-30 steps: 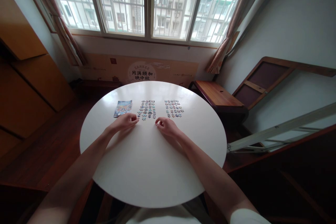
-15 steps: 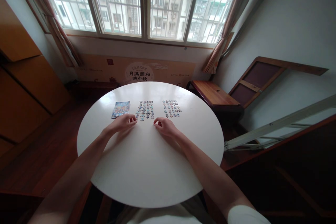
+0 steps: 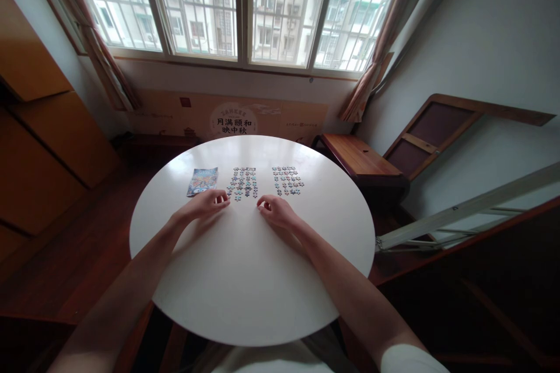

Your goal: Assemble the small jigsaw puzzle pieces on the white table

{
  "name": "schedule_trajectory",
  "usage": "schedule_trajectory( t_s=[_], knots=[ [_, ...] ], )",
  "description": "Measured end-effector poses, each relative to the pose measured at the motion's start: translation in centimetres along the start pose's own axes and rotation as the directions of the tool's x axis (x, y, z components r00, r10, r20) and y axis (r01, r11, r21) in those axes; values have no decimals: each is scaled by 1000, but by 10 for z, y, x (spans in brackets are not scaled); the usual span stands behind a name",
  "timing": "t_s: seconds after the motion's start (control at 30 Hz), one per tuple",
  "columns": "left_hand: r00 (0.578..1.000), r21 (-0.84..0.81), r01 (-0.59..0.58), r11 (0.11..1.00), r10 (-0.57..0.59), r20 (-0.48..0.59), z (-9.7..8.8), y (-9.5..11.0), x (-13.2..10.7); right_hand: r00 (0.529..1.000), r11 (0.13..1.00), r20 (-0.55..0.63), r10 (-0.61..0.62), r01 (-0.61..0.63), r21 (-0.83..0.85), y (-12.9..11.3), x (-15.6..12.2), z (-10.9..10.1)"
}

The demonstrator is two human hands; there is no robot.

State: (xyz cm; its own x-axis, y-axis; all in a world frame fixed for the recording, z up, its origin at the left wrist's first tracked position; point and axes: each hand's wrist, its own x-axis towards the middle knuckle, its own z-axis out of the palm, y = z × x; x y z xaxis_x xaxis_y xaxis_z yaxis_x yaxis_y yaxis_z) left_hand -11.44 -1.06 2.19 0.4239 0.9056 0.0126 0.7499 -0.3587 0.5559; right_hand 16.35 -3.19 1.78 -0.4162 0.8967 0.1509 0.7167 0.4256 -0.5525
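Small jigsaw puzzle pieces lie spread on the white round table [image 3: 249, 280] in two groups: a left group [image 3: 244, 182] and a right group [image 3: 287, 179]. My left hand [image 3: 209, 203] rests on the tabletop just left of the left group's near edge. Its fingers are curled toward the thumb, and no piece shows in them. My right hand [image 3: 275, 210] lies in front of the gap between the groups, fingers likewise curled in with nothing visible inside. A colourful printed sheet or packet [image 3: 202, 181] sits beyond my left hand, its near edge partly covered by that hand.
Behind the table stand a printed cardboard panel [image 3: 170, 113] and a barred window. A wooden bench [image 3: 365, 154] is at the back right. Yellow-brown cabinets [image 3: 56, 140] line the left side, and a pale metal frame [image 3: 455, 210] slants at the right.
The view has shifted very slightly. Both hands, the puzzle pieces and the printed sheet keep their places on the table.
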Motion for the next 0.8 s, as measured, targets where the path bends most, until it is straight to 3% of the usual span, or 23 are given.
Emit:
schedule_trajectory(
  t_s=[0.4,0.8],
  knots=[
    [997,-82,38,996,-32,74,-5,7,-4,1000,1000,3,3,-3,0,1,0,-1],
    [999,-38,31,999,-29,39,-5,9,-6,1000,1000,0,-1,1,6,2,0,1]
  ],
)
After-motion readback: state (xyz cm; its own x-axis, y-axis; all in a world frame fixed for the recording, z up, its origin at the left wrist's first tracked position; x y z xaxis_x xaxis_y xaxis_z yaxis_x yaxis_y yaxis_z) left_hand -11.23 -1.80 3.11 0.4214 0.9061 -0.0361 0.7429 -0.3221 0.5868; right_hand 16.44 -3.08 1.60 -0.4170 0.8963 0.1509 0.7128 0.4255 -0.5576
